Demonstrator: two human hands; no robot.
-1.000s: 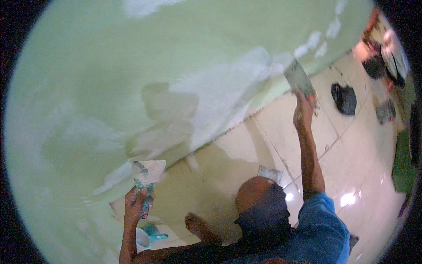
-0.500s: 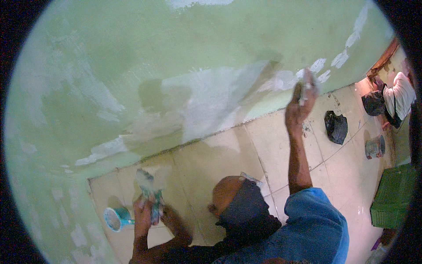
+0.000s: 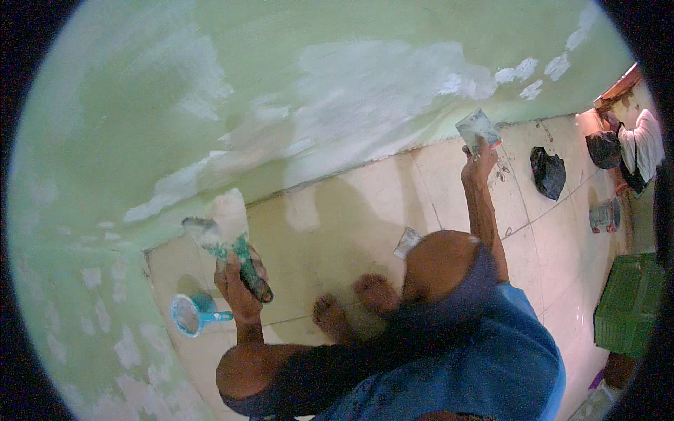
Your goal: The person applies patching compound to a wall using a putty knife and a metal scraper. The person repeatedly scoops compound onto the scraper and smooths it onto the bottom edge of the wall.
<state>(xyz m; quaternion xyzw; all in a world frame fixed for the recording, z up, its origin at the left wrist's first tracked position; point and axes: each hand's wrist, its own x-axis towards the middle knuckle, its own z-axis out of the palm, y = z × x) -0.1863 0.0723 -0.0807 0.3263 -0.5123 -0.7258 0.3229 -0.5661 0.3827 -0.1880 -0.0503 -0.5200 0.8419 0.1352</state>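
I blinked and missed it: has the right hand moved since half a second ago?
Yes: the right hand has moved away from the small white wall patches, toward the picture's lower edge.

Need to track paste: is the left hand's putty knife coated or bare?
Coated: the putty knife in the left hand shows pale paste across its blade; I cannot tell how thickly.

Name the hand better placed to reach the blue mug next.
Left hand, likely: it is close to the mug, though holding a putty knife; the right hand, holding a scraper, is farther away.
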